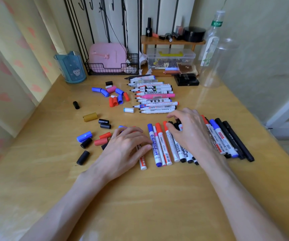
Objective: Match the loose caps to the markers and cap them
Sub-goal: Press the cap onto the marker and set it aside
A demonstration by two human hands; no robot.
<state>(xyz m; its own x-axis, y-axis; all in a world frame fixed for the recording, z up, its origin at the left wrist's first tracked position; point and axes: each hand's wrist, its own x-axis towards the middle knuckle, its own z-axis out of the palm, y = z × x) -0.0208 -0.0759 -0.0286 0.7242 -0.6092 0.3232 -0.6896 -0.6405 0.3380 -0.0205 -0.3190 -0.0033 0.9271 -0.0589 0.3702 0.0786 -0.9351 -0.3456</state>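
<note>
the left hand [126,146] lies over a white marker [142,162], thumb across it and fingers curled down. i cannot tell if they grasp it. the right hand [190,134] rests spread on the row of capped markers [159,146] and hides its middle, fingers loosely bent; a pinch i cannot tell. uncapped markers [155,96] lie at 12 o'clock from the hands, loose caps [114,94] at 11, other caps [84,136] at 9. a blue cup [70,68] stands far at 10, clear bottles [215,54] at 1.
</note>
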